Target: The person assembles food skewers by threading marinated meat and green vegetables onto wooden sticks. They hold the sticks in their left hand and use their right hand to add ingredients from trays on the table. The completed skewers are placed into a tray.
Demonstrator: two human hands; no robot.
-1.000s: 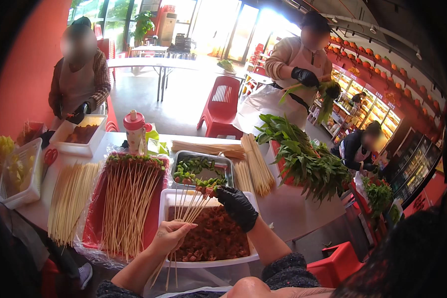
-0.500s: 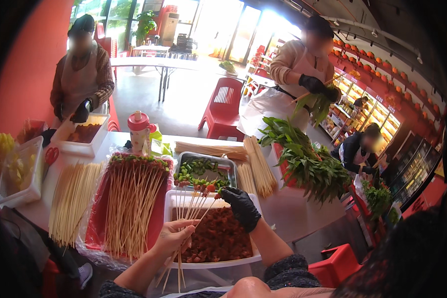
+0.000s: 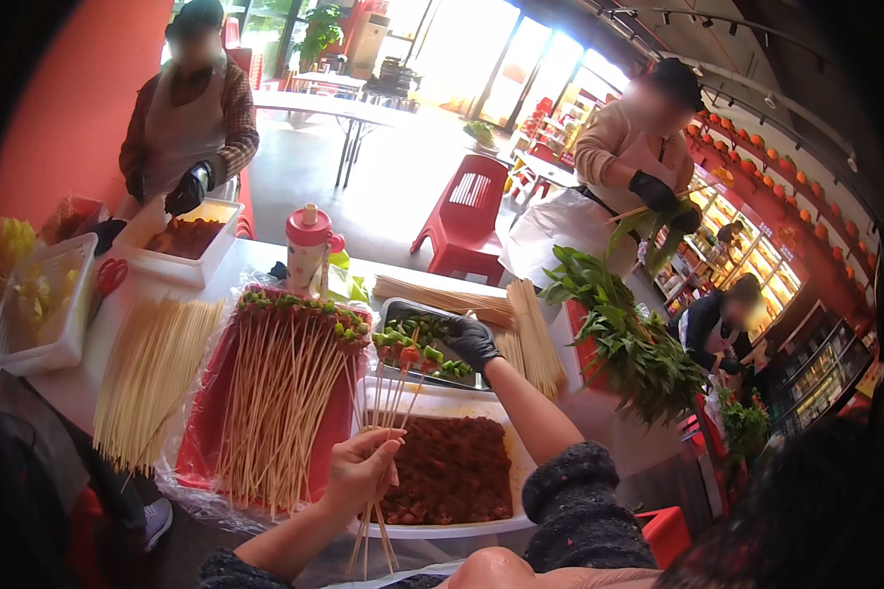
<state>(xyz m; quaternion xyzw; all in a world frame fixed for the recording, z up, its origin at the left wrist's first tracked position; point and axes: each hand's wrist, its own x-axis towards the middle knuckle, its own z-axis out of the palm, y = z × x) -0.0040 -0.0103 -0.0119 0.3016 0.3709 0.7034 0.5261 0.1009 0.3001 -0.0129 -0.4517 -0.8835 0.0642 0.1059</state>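
My bare left hand (image 3: 363, 461) is closed round several long skewers, with red meat and green pieces on their upper ends (image 3: 408, 353). My black-gloved right hand (image 3: 462, 342) reaches into a steel tray (image 3: 396, 309) of cut green pieces, its fingertips bent among them and too unclear to show whether they grip. Below both hands is a white tub (image 3: 509, 432) of dark red marinated meat (image 3: 447, 471). Left of it, a red tray (image 3: 196, 447) lined with plastic holds many filled skewers, and bare skewers (image 3: 152, 383) lie farther left.
A pink cup (image 3: 308, 245), white tubs (image 3: 221, 265), red scissors (image 3: 111, 276), skewer bundles (image 3: 532, 334) and leafy greens (image 3: 619, 344) share the table. Co-workers (image 3: 187, 118) stand at left, across the table (image 3: 638, 157) and far right (image 3: 717, 334). A red chair (image 3: 462, 216) is behind; a red stool (image 3: 663, 535) bottom right.
My right hand has left the skewer tops and moved up into the steel tray. My left hand still holds the bundle, a little farther right. The whole view has shifted slightly.
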